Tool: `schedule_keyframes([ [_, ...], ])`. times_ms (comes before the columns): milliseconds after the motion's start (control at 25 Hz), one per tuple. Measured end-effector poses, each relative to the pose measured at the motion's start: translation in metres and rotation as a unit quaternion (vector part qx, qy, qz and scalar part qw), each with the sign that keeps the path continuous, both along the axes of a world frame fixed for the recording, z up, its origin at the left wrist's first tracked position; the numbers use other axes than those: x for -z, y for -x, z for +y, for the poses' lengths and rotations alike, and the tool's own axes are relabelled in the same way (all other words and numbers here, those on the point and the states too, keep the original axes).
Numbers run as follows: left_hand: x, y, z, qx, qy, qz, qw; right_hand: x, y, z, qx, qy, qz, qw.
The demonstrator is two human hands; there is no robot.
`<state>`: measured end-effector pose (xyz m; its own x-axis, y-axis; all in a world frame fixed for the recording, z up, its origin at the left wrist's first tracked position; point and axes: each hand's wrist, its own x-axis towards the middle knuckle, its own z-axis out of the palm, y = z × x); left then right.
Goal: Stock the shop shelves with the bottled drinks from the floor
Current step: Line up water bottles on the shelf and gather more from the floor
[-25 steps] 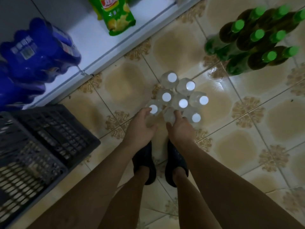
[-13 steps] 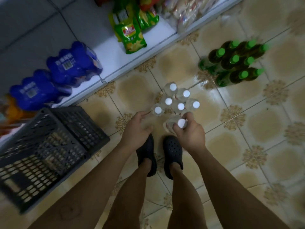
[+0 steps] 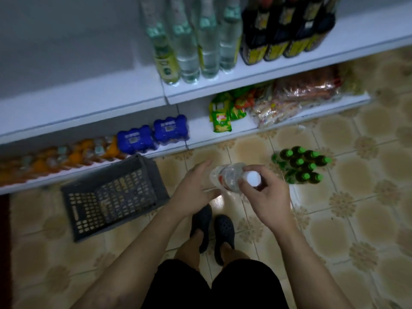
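My right hand grips a clear water bottle by its neck, just under the white cap. The bottle hangs in the air above my feet, its base tilted toward the shelves. Just left of it my left hand is spread, fingers straight, with nothing in it; whether it touches the bottle is unclear. Several green-capped dark bottles stand grouped on the tiled floor to the right. The other clear bottles on the floor are hidden behind my hands.
A grey plastic crate sits on the floor at the left. The white shelf above carries tall clear bottles and dark bottles. The bottom shelf bears blue packs, orange packs and snack bags.
I have stood up and the view has risen to show the shelves. My right hand has lifted one clear bottle off the floor. My left hand has come up alongside it without a bottle.
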<state>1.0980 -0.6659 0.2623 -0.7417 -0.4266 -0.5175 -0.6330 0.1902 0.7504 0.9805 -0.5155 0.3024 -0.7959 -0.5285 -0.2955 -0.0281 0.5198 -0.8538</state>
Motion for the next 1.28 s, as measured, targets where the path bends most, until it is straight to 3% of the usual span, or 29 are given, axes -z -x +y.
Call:
schedule_keyframes([
  [280, -0.121, -0.081, 0.018, -0.115, 0.071, 0.083, 0.987, -0.122, -0.033, -0.037, -0.164, 0.106, -0.001, 0.981],
  [480, -0.163, -0.139, 0.034, -0.255, 0.104, 0.132, 0.952, -0.176, -0.081, -0.074, -0.303, 0.117, 0.030, 0.945],
  [720, -0.190, -0.229, 0.025, -0.329, 0.151, 0.202, 0.910, -0.234, -0.178, -0.117, -0.384, 0.127, 0.054, 0.913],
  [1040, -0.215, -0.404, -0.039, -0.426, 0.194, 0.176, 0.866, -0.275, -0.354, -0.196, -0.471, 0.163, 0.035, 0.867],
  [1280, -0.214, -0.502, -0.070, -0.479, 0.135, 0.194, 0.846, -0.270, -0.447, -0.229, -0.513, 0.128, -0.007, 0.849],
])
